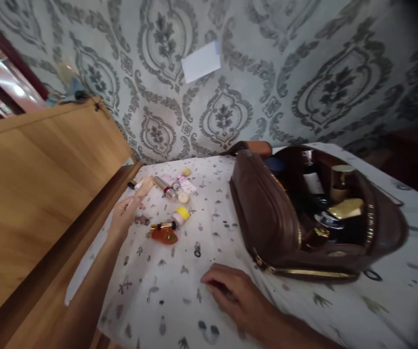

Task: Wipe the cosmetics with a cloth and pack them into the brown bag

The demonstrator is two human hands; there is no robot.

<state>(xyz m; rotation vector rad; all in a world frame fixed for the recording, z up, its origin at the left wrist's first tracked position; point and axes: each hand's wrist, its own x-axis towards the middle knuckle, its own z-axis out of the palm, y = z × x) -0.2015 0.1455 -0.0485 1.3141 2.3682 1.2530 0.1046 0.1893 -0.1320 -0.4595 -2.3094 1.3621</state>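
My left hand [124, 213] is at the far left of the cloth, its fingers closed at the near end of a beige tube [145, 186]. Beside it lie a silver and red lipstick tube [165, 188], a small white and pink tube [186, 184] and a jar with a yellow band [180, 215]. Closer to me, a black and gold small tube [163, 226] rests against an orange bottle [165, 236]. My right hand [239, 295] hovers or rests low over the cloth, fingers loosely curled and apart, holding nothing. A brown zip bag [267, 218] stands open to its right.
Inside the bag are several bottles, including a gold-capped one [341, 182] and a gold item [347, 208]. The patterned cloth [179, 291] runs beneath everything. A wooden panel [49, 184] borders it at the left; a patterned wall [223, 111] with a white card [201, 63] rises behind.
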